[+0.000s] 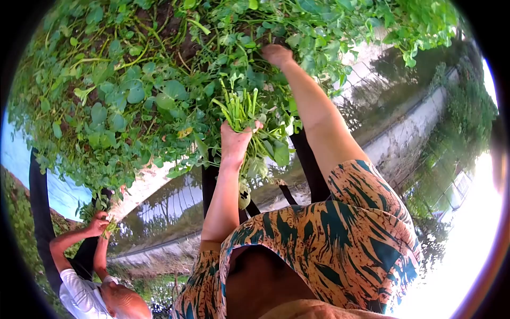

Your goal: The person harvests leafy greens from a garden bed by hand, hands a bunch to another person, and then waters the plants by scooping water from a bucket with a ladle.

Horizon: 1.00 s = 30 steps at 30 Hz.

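My left hand (236,142) is closed around a bunch of cut green stems (239,109). Their pale ends point up and away from me, while leaves (273,150) hang out below and to the right of the fist. My right hand (277,55) reaches farther out, low among the leafy plants (135,90). Foliage hides its fingers, so whether they grip anything does not show.
Behind the plants runs a pale concrete edge (135,190) beside water (186,199). A low wall (430,106) lines the far side. At lower left another person (87,290) bends over, holding greens (110,227) in both hands.
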### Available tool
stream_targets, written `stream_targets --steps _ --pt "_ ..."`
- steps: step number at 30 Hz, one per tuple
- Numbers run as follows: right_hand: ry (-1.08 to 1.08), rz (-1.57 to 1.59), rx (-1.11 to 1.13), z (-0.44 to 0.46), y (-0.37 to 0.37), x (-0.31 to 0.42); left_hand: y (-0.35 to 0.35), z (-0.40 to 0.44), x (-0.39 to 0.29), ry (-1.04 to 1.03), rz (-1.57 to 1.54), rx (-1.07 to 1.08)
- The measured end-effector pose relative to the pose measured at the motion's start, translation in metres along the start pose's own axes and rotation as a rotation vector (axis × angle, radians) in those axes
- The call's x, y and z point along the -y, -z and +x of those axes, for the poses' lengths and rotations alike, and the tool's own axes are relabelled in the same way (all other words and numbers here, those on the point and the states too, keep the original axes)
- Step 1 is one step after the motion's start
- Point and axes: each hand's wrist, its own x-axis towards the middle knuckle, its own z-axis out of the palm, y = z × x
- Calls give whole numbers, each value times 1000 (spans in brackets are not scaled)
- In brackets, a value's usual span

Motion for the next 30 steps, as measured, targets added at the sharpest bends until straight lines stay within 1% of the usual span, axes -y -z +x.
stream_targets --steps 1,2,4,6,9,10,13,14,17,18,19,21,22,23,25,26,27,29,30 --pt "107 -104 -3 31 -27 -12 -1 1 2 1 -3 -3" --pt "213 -209 -16 64 -55 -24 -4 0 1 -4 -73 -10" --pt "211 -209 4 44 -41 -4 -4 1 3 -10 -72 14" --pt "190 -110 -16 9 -15 15 -8 1 2 -15 -57 17" --pt "342 23 -291 -9 -26 -8 -9 -2 2 -13 13 11" --pt "297 80 -214 -27 -11 -5 -10 -2 4 -11 39 13" --pt "181 -46 -197 -34 -13 3 -14 2 4 -2 27 21" --pt "161 243 -457 -40 -19 3 -16 3 2 1 23 19" --pt "-196 681 -558 -49 -22 4 -17 6 -5 -14 72 11" --pt "-326 947 -579 -47 -37 -16 -18 5 -5 -15 95 12" --pt "-451 906 -592 -55 -40 -30 -20 4 -6 -9 88 18" --pt "59 1511 -708 -85 -52 -50 -23 2 -9 0 76 25" --pt "28 1463 -721 -114 -38 -52 -21 1 -2 -16 65 60" --pt "4 1418 -738 -145 -9 -48 -24 -1 -2 -18 15 98" --pt "64 1137 -885 -207 23 -47 -35 -5 -6 -28 -81 197" --pt "169 1045 -847 -242 43 -37 -37 -5 -4 -27 -130 283" --pt "268 950 -804 -275 53 -28 -39 -5 -4 -37 -115 350" --pt "274 999 -624 -313 46 -1 -44 -6 -4 -51 -92 481" --pt "253 1245 -570 -325 45 20 -53 -15 -9 -42 -69 363"
